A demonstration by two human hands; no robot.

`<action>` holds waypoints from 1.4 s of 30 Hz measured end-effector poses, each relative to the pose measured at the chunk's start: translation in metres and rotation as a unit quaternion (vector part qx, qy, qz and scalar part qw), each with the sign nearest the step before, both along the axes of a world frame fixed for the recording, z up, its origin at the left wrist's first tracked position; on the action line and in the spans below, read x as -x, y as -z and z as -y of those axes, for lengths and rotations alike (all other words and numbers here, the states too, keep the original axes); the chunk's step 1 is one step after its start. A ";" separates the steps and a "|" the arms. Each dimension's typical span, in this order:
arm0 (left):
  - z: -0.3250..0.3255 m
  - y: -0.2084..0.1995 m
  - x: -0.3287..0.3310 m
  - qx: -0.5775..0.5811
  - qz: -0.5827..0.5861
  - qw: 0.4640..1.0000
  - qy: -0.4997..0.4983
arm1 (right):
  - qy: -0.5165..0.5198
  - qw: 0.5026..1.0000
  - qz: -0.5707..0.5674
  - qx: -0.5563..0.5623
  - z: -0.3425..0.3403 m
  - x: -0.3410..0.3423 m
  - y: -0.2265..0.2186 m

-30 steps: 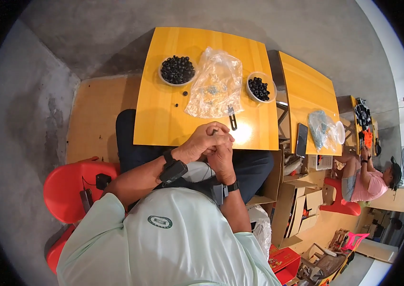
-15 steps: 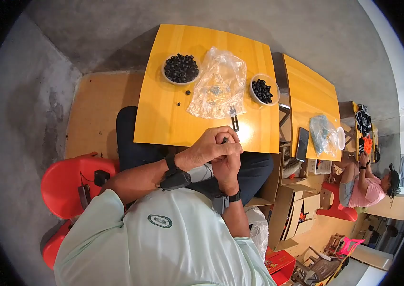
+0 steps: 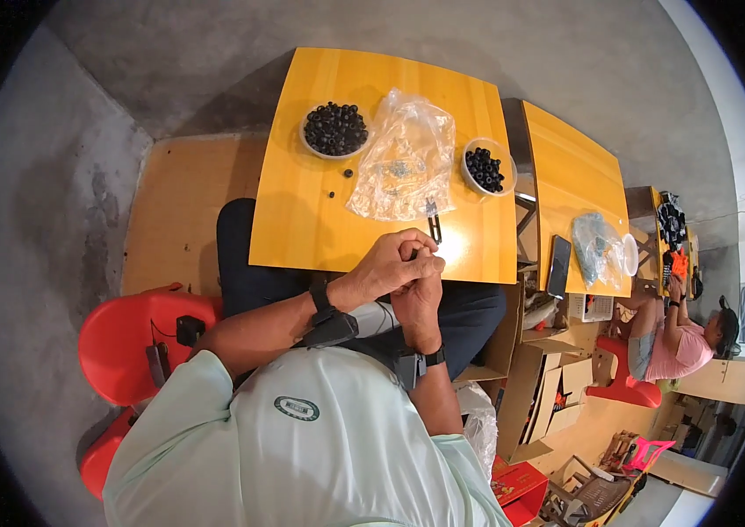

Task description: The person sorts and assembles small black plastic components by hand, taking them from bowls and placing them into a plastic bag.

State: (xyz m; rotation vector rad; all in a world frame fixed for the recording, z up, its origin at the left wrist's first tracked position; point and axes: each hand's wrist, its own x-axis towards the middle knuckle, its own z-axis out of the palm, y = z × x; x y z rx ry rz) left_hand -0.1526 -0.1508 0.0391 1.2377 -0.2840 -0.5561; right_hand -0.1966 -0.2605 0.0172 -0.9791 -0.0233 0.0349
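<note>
My left hand (image 3: pixel 387 266) is closed, its fingers and thumb pinching a small black piece (image 3: pixel 414 255) that mostly hides in the grip. Fingers curled, my right hand (image 3: pixel 420 305) meets it from below, just off the near table edge. What lies between the two hands is covered by the fingers. Just beyond them, a flat black slotted strip (image 3: pixel 434 225) lies on the yellow table (image 3: pixel 302 235). A clear plastic bag (image 3: pixel 403 167) with small metallic bits spreads behind it. Tubs of black ring-shaped parts, a left tub (image 3: pixel 335 130) and a right tub (image 3: pixel 486 169), flank the bag.
Two loose black parts, one larger (image 3: pixel 348 173), lie by the left tub. On a second table (image 3: pixel 565 167) at right are a phone (image 3: pixel 557 266) and a bagged item (image 3: pixel 594 248). Cardboard boxes (image 3: pixel 548 400), a red chair (image 3: pixel 131 342) and a seated person (image 3: pixel 684 347) surround.
The view has shifted slightly. My hands stay together, with small finger shifts around the black piece. Objects on the table have not moved.
</note>
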 end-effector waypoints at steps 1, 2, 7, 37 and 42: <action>0.000 0.000 0.000 0.021 -0.006 1.000 0.002 | 0.001 1.000 0.009 0.007 -0.002 0.001 -0.003; 0.000 0.000 0.001 0.042 -0.012 0.999 0.004 | 0.001 1.000 0.008 0.006 -0.004 0.003 -0.007; -0.007 -0.028 0.000 0.104 -0.094 0.987 0.080 | 0.035 0.988 0.019 0.147 -0.004 0.011 -0.015; -0.034 0.034 0.011 -0.067 0.095 0.985 -0.131 | -0.070 0.931 -0.112 -0.341 0.005 0.012 -0.012; -0.058 0.062 0.001 -0.290 0.168 0.933 -0.128 | -0.094 0.924 -0.084 -0.361 0.008 0.009 -0.006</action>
